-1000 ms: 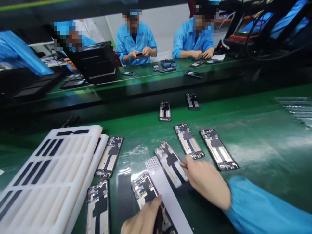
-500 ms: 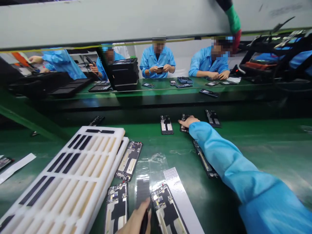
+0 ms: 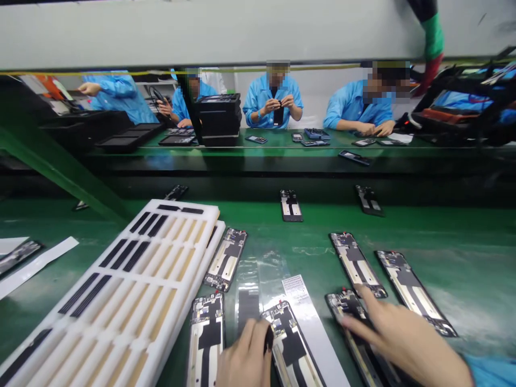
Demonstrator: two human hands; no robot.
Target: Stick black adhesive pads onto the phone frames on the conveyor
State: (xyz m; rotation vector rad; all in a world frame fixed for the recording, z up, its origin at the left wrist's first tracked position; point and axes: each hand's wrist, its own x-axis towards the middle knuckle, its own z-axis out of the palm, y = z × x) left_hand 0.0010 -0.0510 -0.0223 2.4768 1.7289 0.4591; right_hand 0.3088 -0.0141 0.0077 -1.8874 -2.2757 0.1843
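Observation:
My left hand (image 3: pixel 245 355) is closed at the bottom centre around a small black object (image 3: pixel 268 337), mostly hidden by the fingers. Close beside it lie two opened phones, one on the left (image 3: pixel 206 336) and one on the right (image 3: pixel 292 344), their circuit boards and black flex parts exposed. At lower right, my right hand (image 3: pixel 407 336) grips another opened phone (image 3: pixel 346 303), thumb and fingers over its upper part and the palm covering some of its lower end. Just past those fingers is a further opened phone (image 3: pixel 357 263).
White foam trays (image 3: pixel 201 212) holding black strips are stacked at left. A clear plastic sheet (image 3: pixel 274 269) and white strip (image 3: pixel 312 317) lie mid-bench. More opened phones lie right (image 3: pixel 415 293) and behind (image 3: pixel 291 205). Co-workers in blue sit across, below a grey overhead beam (image 3: pixel 226 32).
My right hand has come back from the rear of the bench, bringing a phone to the lower right. The view has shifted slightly left. Across the bench, a co-worker now holds a dark piece upright.

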